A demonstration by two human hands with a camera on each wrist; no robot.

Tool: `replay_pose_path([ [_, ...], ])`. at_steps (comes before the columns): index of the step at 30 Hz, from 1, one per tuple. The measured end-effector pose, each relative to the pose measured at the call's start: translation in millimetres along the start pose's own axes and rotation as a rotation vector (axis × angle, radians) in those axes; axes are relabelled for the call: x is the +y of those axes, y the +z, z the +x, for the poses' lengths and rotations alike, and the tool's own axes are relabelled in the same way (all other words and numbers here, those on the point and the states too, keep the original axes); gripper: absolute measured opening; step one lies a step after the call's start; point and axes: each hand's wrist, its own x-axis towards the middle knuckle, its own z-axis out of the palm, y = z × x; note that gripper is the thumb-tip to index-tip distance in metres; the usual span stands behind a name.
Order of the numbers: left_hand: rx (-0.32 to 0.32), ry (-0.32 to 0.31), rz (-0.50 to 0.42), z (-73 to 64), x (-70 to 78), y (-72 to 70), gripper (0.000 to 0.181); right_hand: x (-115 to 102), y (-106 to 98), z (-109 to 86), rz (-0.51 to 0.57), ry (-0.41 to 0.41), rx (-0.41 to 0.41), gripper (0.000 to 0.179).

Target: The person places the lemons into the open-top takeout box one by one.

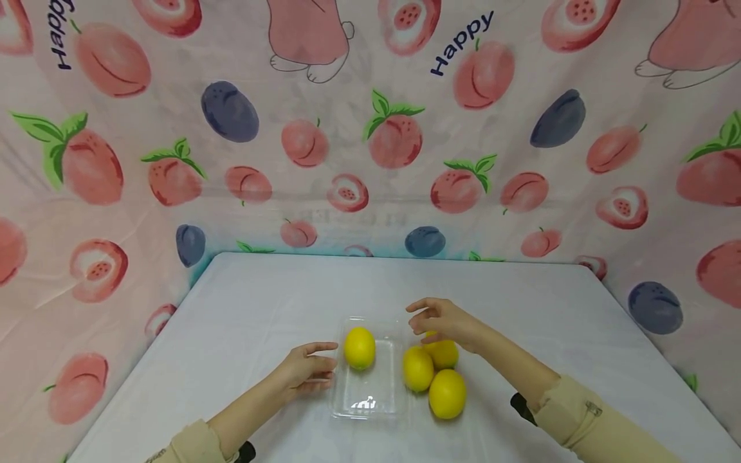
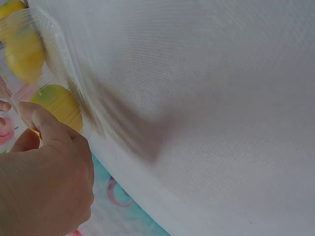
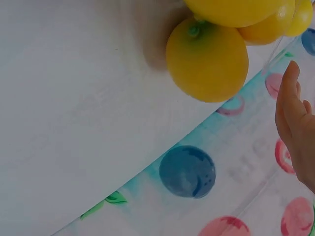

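Note:
A clear plastic box (image 1: 382, 388) lies on the table with one yellow lemon (image 1: 359, 348) in its far left part. At the box's left wall is my left hand (image 1: 303, 370), fingers stretched toward it; in the left wrist view the fingertips of that hand (image 2: 54, 182) overlap the wall. To the right of the box, three more lemons form a close group: one near the wall (image 1: 418, 370), one in front (image 1: 447, 393) and one behind (image 1: 442, 355). My right hand (image 1: 442, 319) hovers over the back lemon, partly hiding it, fingers loosely bent and holding nothing.
A white cloth covers the table (image 1: 260, 289). Behind and beside it hangs a curtain (image 1: 347, 148) printed with peaches, plums and rabbits. Dark bands (image 1: 523, 409) show at the sleeve cuffs.

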Motion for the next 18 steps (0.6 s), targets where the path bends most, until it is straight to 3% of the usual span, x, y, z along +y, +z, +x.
replay_pose_path([
  [18, 0.017, -0.012, 0.001, -1.1, 1.5, 0.8, 0.043, 23, -35, -4.6, -0.083, 0.017, 0.095, 0.046],
])
